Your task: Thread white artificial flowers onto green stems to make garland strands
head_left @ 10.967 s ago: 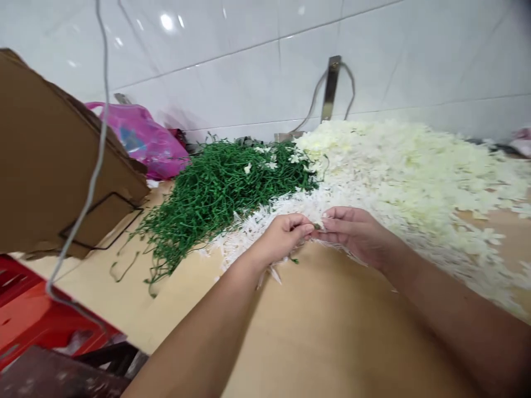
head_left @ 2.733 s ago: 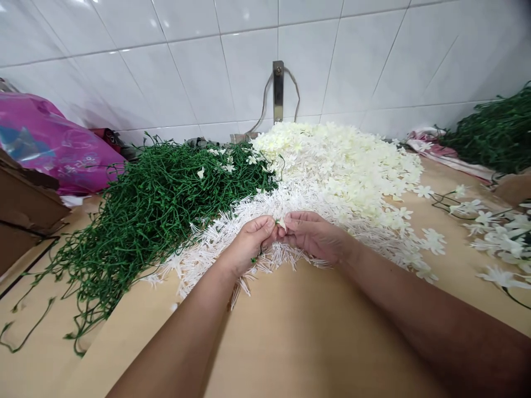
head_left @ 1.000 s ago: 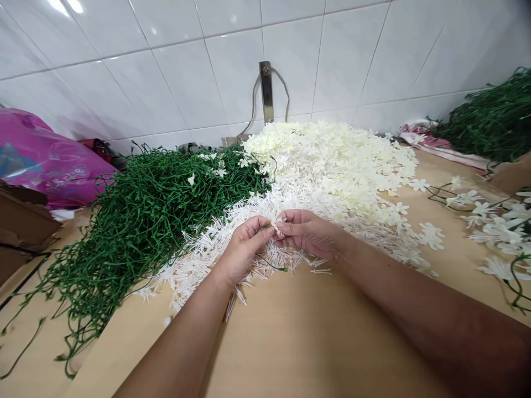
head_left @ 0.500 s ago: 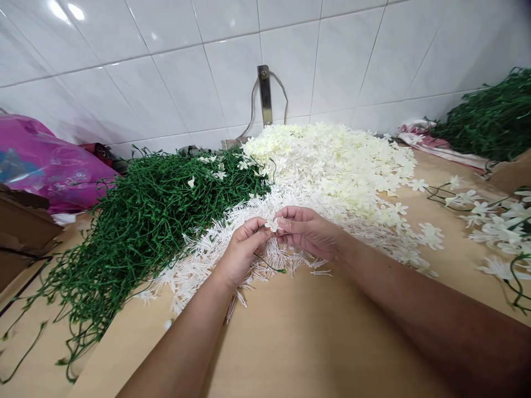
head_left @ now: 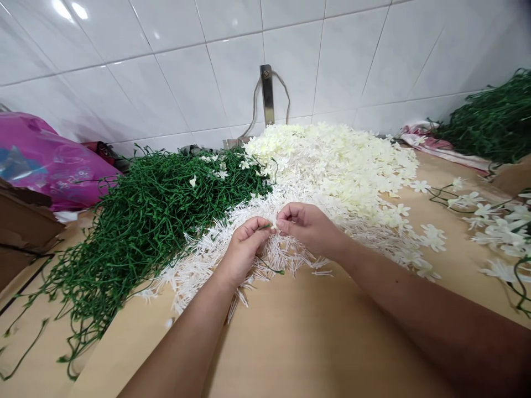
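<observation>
My left hand [head_left: 244, 243] pinches a green artificial flower stem [head_left: 271, 266], whose budded lower end sticks out below the fingers. Thumb and forefinger of my right hand [head_left: 307, 228] are closed at the stem's upper end, on a small white artificial flower [head_left: 274, 229] that is mostly hidden between the fingertips. Both hands nearly touch, just above a heap of thin white stamen sticks [head_left: 199, 268]. Behind my right hand is a large pile of cream-white artificial flowers [head_left: 332, 155]. A thick heap of green stems [head_left: 161, 204] lies to the left.
Finished-looking flower sprays [head_left: 506, 226] lie at the right, with more green stems [head_left: 493, 121] behind them. A purple plastic bag [head_left: 53, 160] and a cardboard box [head_left: 25, 226] stand on the left. A metal bracket [head_left: 267, 97] is fixed to the tiled wall behind the table [head_left: 282, 342].
The white flower, plainly visible between the fingertips before, is now mostly hidden. My right hand has turned slightly and its fingers have curled in; my left hand keeps its hold on the stem.
</observation>
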`<action>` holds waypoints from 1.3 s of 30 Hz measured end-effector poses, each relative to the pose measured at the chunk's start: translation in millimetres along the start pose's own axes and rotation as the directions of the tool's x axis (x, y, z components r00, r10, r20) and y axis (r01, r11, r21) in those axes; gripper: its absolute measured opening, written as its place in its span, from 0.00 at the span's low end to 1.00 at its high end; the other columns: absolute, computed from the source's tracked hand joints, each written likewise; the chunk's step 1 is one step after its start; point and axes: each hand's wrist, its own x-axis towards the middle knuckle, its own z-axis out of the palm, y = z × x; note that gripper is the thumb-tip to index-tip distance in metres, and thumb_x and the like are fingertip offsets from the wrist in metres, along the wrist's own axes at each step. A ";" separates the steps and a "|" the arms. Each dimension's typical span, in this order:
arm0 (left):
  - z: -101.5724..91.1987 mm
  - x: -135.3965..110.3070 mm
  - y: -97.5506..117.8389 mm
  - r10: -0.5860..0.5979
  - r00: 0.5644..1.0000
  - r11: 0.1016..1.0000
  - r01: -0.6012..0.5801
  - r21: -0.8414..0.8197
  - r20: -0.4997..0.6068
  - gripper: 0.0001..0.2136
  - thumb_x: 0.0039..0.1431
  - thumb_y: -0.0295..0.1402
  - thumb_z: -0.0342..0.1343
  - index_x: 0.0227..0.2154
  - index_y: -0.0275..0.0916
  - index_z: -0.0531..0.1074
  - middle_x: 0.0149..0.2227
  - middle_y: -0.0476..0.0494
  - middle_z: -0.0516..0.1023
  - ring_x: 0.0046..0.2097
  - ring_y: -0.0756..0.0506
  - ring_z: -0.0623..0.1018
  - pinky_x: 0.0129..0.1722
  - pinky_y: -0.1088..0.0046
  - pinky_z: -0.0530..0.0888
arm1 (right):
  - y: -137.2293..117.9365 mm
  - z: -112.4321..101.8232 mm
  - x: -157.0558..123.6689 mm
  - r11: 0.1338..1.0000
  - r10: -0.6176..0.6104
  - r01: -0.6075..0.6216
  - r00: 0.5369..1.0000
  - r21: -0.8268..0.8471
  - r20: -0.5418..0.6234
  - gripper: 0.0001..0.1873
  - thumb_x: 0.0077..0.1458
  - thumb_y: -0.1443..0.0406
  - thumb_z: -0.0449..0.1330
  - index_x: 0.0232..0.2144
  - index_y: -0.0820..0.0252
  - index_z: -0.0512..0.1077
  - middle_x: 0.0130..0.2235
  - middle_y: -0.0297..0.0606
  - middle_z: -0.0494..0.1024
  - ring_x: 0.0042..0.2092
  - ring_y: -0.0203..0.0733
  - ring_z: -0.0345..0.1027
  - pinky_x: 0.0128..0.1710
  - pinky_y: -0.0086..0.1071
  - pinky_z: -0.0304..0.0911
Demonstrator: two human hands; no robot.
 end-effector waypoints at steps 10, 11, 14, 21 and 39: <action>-0.9 2.0 -1.9 0.033 0.999 0.999 -0.034 -0.017 -0.020 0.12 0.42 0.35 0.58 0.29 0.37 0.64 0.15 0.59 0.58 0.16 0.58 0.54 0.16 0.82 0.50 | 3.3 -2.6 2.6 0.969 0.080 -0.086 0.996 0.232 0.032 0.08 0.43 0.63 0.59 0.22 0.63 0.65 0.22 0.30 0.66 0.25 0.28 0.60 0.28 0.28 0.59; -0.8 2.1 -2.2 0.032 0.999 0.999 -0.032 -0.018 -0.029 0.12 0.41 0.35 0.59 0.27 0.37 0.63 0.14 0.58 0.58 0.16 0.58 0.54 0.16 0.82 0.51 | 2.6 -2.2 2.6 0.970 0.084 -0.088 0.996 0.225 0.025 0.09 0.42 0.63 0.59 0.22 0.63 0.65 0.22 0.30 0.66 0.24 0.28 0.59 0.27 0.27 0.59; -1.1 2.2 -2.6 0.028 0.999 0.999 -0.029 -0.028 -0.034 0.11 0.42 0.34 0.58 0.25 0.36 0.62 0.14 0.58 0.58 0.16 0.58 0.54 0.16 0.83 0.51 | 0.3 -1.6 2.5 0.957 0.118 -0.118 0.993 0.266 0.015 0.10 0.43 0.62 0.59 0.22 0.63 0.65 0.22 0.30 0.65 0.23 0.28 0.59 0.26 0.27 0.58; -2.5 1.4 0.8 0.035 0.999 0.995 -0.036 -0.088 -0.015 0.08 0.43 0.31 0.57 0.24 0.35 0.63 0.15 0.57 0.57 0.16 0.59 0.52 0.17 0.82 0.49 | -1.5 -6.5 0.8 0.844 0.188 -0.258 0.963 0.470 0.191 0.08 0.45 0.62 0.57 0.27 0.63 0.66 0.23 0.32 0.67 0.27 0.31 0.62 0.29 0.29 0.59; -10.6 3.2 4.3 0.090 0.995 0.977 -0.096 -0.193 -0.042 0.07 0.44 0.31 0.55 0.26 0.37 0.63 0.15 0.58 0.50 0.16 0.58 0.50 0.16 0.81 0.49 | 0.5 -10.0 5.6 0.961 0.115 -0.099 0.992 0.260 -0.045 0.03 0.43 0.70 0.55 0.25 0.62 0.64 0.18 0.26 0.60 0.19 0.26 0.50 0.20 0.26 0.48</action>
